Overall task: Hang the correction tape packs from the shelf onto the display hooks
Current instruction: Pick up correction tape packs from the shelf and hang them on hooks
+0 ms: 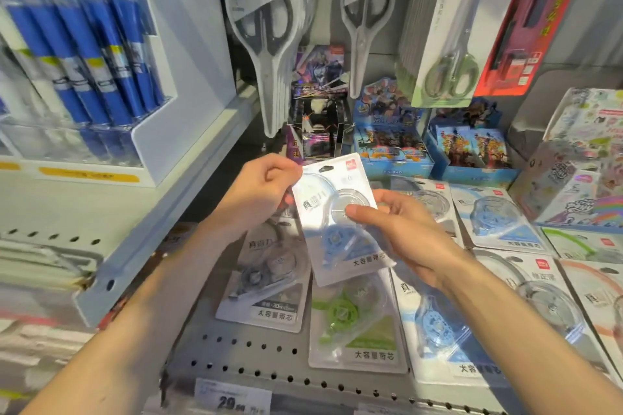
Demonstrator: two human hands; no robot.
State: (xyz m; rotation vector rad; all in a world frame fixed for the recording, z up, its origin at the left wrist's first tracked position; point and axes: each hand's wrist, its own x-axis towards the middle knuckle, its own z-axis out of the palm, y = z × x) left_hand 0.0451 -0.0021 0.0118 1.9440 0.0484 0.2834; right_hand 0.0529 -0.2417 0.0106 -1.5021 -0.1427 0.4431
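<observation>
Two hands (259, 192) (401, 229); one pack (340, 216) aloft

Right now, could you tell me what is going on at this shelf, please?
A person is restocking correction tape. Both hands hold one blue correction tape pack above the shelf: the left hand pinches its upper left corner, and the right hand grips its right side, thumb on the clear blister. It is not yet on a hook. More packs lie flat on the shelf, including a green pack and a grey pack. Packaged scissors hang behind.
</observation>
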